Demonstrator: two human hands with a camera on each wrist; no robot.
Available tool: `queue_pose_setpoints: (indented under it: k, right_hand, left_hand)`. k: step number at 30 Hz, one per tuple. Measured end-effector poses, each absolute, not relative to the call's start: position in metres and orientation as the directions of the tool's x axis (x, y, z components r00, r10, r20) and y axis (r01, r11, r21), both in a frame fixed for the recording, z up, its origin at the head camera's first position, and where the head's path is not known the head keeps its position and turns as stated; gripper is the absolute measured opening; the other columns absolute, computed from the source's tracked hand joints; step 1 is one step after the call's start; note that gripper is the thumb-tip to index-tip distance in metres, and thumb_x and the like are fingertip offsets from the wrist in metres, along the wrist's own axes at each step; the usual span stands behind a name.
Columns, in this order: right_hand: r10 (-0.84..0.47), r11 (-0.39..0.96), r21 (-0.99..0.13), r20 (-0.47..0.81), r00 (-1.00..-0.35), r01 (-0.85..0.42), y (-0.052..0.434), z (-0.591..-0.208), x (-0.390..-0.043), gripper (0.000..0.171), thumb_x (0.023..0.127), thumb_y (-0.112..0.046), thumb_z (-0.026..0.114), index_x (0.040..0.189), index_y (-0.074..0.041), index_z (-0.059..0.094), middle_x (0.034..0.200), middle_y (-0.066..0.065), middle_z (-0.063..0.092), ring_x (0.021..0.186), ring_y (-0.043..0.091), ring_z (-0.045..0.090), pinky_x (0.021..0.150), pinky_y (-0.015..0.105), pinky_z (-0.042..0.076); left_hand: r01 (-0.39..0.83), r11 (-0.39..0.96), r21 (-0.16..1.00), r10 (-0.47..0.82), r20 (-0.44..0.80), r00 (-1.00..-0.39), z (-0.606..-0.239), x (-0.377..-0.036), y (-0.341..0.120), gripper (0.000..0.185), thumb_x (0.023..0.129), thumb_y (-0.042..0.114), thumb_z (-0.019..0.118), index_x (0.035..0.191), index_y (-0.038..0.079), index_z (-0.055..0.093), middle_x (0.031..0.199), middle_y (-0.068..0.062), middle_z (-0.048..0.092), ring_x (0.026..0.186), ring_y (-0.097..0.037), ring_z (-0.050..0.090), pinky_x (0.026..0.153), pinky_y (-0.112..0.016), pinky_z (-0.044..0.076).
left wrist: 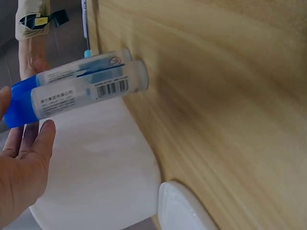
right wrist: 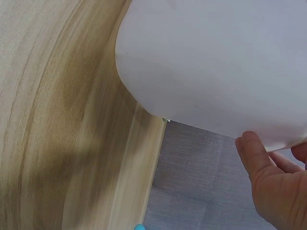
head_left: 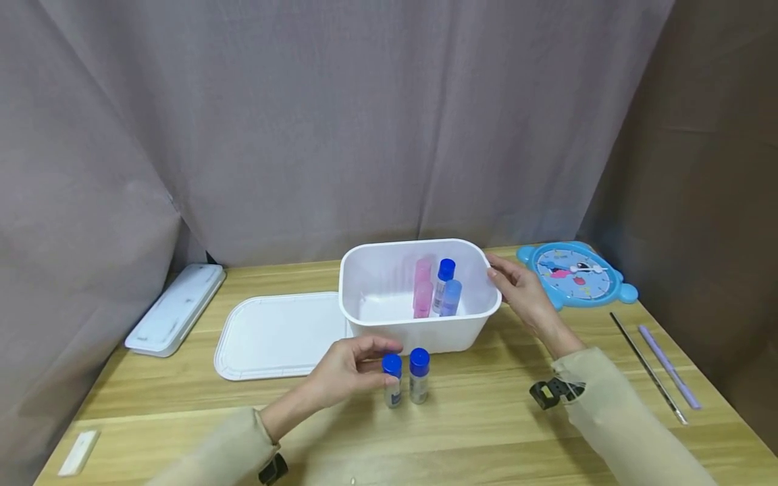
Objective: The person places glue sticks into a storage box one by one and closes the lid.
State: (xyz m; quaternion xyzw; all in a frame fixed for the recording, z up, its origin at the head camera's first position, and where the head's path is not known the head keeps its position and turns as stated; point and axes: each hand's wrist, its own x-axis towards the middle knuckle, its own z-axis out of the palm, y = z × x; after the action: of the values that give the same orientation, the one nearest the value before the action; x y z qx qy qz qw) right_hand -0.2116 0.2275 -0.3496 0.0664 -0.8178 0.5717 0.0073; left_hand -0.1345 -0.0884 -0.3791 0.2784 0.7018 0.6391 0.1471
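Observation:
Two small clear bottles with blue caps, the left one (head_left: pixel 392 388) and the right one (head_left: pixel 419 385), stand upright side by side in front of a white plastic box (head_left: pixel 419 337). My left hand (head_left: pixel 351 370) pinches the left bottle near its cap, thumb in front and fingers behind. Print and a barcode show on the nearer bottle (left wrist: pixel 88 93) in the left wrist view. My right hand (head_left: pixel 524 297) grips the box's right rim. Inside the box stand pink bottles (head_left: pixel 423 290), a blue-capped bottle (head_left: pixel 446 277) and a light blue bottle (head_left: pixel 450 299).
Left of the box lies a white lid (head_left: pixel 279 334). Farther left are a white case (head_left: pixel 176 307) and a small white block (head_left: pixel 79 452). A blue toy clock (head_left: pixel 574 273) lies at the back right, with a dark stick (head_left: pixel 647 368) and a purple stick (head_left: pixel 668 366) in front.

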Motion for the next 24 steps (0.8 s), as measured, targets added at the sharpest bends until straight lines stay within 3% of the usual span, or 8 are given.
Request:
queue_pose_setpoints:
  k: [12,21,24]
  right_hand:
    - [-0.098,0.364,-0.924,0.089,-0.991,-0.119,0.228,-0.352,-0.213,0.052,0.101,-0.026,0.042,0.144,0.003,0.031,0.142,0.026,0.039,0.111,0.019,0.053,0.082,0.022,0.054]
    - [-0.099,0.35,-0.927,0.108,-0.989,-0.136,0.228,-0.351,-0.213,0.052,0.101,-0.025,0.043,0.143,0.003,0.032,0.143,0.026,0.039,0.107,0.012,0.055,0.081,0.02,0.053]
    - [-0.097,0.357,-0.924,0.106,-0.99,-0.134,0.228,-0.352,-0.213,0.052,0.101,-0.025,0.043,0.143,0.004,0.032,0.142,0.026,0.04,0.111,0.019,0.054,0.081,0.022,0.054]
  left_hand:
    - [0.264,0.114,0.958,0.559,0.158,-0.814,-0.378,-0.133,-0.093,0.034,0.08,0.003,0.073,0.111,-0.006,0.063,0.106,-0.021,0.067,0.095,-0.019,0.066,0.082,-0.025,0.055]
    - [0.241,0.127,0.962,0.576,0.126,-0.808,-0.302,-0.145,-0.11,0.034,0.084,0.011,0.07,0.115,0.001,0.062,0.1,-0.009,0.067,0.087,-0.014,0.064,0.078,-0.026,0.055]
    - [0.235,0.098,0.967,0.561,0.141,-0.816,-0.276,-0.16,-0.115,0.034,0.087,0.009,0.067,0.12,0.001,0.06,0.106,-0.009,0.066,0.089,-0.015,0.063,0.08,-0.028,0.055]
